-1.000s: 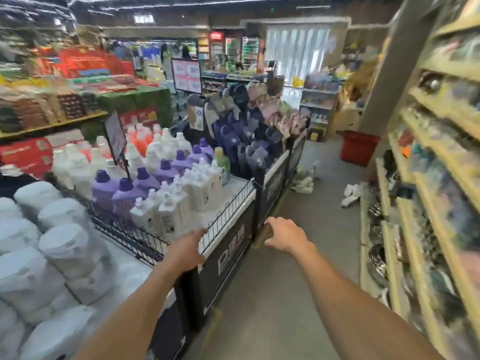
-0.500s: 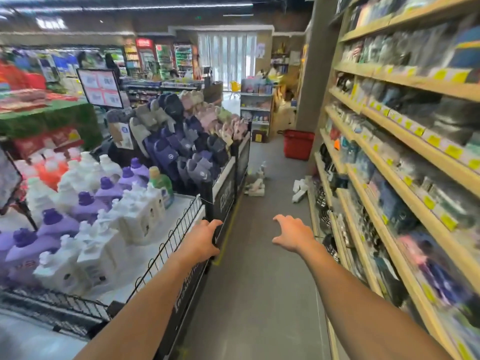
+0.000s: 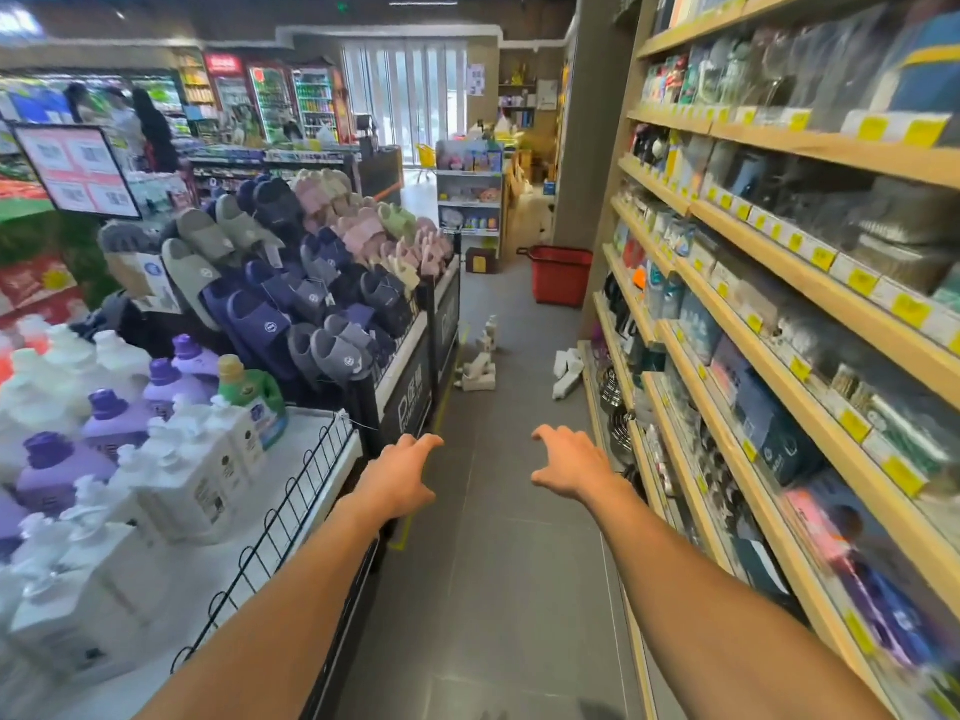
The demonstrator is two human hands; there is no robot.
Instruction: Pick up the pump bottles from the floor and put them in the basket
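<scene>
- Table, far left: wire-railed, stocked with white bottles, purple jugs and one green jug.
- Slippers: racked in rows beyond the table.
- Left hand: held out over the floor beside the table's corner, fingers spread and slightly bent, nothing held.
- Pump bottles by the table: white, clustered on the floor well ahead of the hands. The farthest is seen upright, the nearer ones tipped over. Pump direction cannot be told.
- Right hand: held out level with the left, fingers spread and slightly bent, nothing held.
- Pump bottles by the shelves: white, laid on their sides, long axes roughly along the aisle.
- Basket: red, upright on the floor, beyond both clusters.
- Shelves, right: wooden, yellow-tagged, packed with goods.
</scene>
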